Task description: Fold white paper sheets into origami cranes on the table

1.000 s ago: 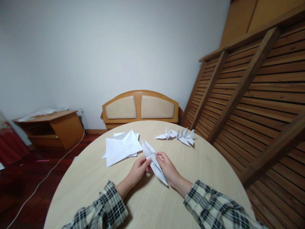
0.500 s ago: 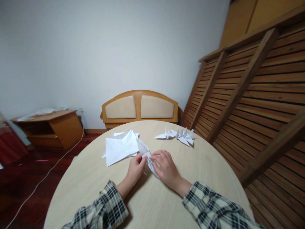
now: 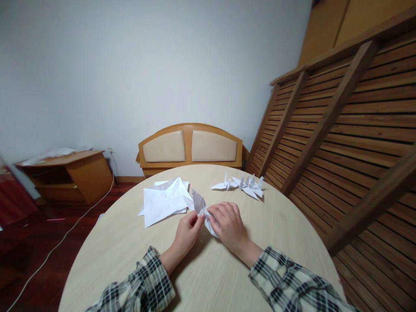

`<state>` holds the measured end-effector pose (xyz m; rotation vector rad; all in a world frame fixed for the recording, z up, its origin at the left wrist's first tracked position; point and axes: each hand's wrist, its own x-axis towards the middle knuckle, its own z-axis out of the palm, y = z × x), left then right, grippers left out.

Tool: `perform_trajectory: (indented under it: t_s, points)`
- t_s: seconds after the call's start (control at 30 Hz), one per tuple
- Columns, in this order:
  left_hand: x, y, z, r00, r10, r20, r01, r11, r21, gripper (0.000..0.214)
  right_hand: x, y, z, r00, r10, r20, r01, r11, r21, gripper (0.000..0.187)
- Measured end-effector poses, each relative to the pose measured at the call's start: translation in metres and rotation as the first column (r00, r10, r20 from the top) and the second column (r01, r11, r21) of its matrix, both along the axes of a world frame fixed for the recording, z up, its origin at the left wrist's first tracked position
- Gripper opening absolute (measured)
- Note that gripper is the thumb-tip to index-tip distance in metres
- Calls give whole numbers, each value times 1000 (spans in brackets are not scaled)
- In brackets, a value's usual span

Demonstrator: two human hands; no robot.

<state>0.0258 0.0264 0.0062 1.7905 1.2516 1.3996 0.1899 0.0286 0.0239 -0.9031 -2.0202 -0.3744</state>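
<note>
A half-folded white paper piece (image 3: 199,203) lies on the round light-wood table (image 3: 130,247) in front of me. My left hand (image 3: 186,232) pinches its near left edge with fingers closed. My right hand (image 3: 228,224) lies over its lower part, fingers curled and pressing the paper onto the table. The pointed upper flap sticks out beyond my fingers, tilted up to the left. Most of the lower half of the paper is hidden under my right hand.
A stack of creased white sheets (image 3: 164,199) lies just left of the hands. Several finished paper cranes (image 3: 242,184) sit at the far right of the table. A padded wooden chair back (image 3: 191,146) stands behind the table, slatted wooden panels (image 3: 341,130) lean on the right, a low cabinet (image 3: 69,173) sits far left.
The paper piece, held up between both hands a second ago, has come down flat on the table. My right hand moved over it and now covers its lower part.
</note>
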Motion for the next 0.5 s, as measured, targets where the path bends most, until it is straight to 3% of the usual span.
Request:
perform_trajectory:
  t_s: [0.17, 0.33, 0.43, 0.5]
  points:
    - [0, 1, -3, 1000, 10, -9, -10, 1000, -3, 38, 2, 3, 0, 997, 31, -69, -35, 998, -50, 19]
    - [-1, 0, -4, 1000, -13, -19, 13, 1000, -19, 36, 3, 10, -5, 964, 61, -259, -124, 964, -235, 17]
    - [-2, 1, -5, 1000, -13, 12, 14, 1000, -21, 35, 2, 16, -9, 879, 90, -469, -291, 879, -377, 16]
    - [-4, 3, -6, 999, -4, 41, 5, 1000, -24, 34, 0, 18, -11, 790, 83, -607, -437, 771, -463, 17]
